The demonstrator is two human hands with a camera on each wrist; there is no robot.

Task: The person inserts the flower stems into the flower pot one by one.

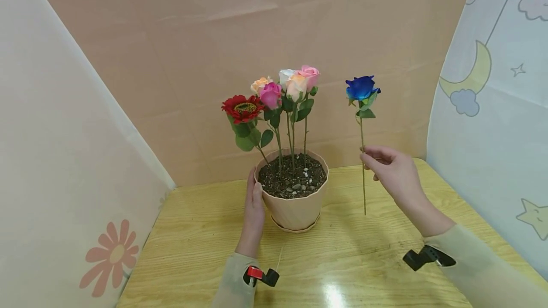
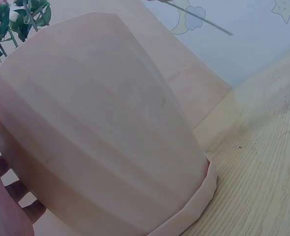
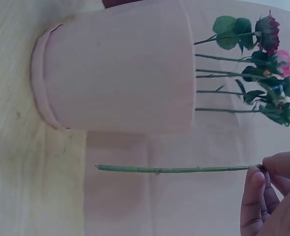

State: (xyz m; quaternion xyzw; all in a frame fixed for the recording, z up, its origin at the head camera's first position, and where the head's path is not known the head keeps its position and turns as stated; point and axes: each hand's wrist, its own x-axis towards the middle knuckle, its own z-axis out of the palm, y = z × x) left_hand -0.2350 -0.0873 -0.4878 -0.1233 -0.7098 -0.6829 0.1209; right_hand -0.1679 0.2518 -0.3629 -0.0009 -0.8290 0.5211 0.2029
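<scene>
A blue rose (image 1: 360, 88) with green leaves and a long thin stem stands upright in the air, right of the flower pot (image 1: 295, 210). My right hand (image 1: 396, 175) pinches its stem between thumb and fingertips. In the right wrist view the bare lower stem (image 3: 184, 170) hangs free beside the pot, not touching it. My left hand (image 1: 254, 206) holds the pot's left side, thumb near the rim and fingers round the far side. Dark soil (image 1: 295, 187) with pebbles fills the pot. Several flowers are stuck in it: a red daisy-like bloom (image 1: 243, 108), a magenta rose (image 1: 270, 95), and pink, white and peach roses.
Under the pot sits a matching saucer (image 1: 296, 229) on the wood-grain table (image 1: 192, 232). A plain tan cloth (image 1: 192, 61) hangs behind. Patterned white cloths flank the table, a flower print (image 1: 113, 255) left and a moon print (image 1: 475, 72) right.
</scene>
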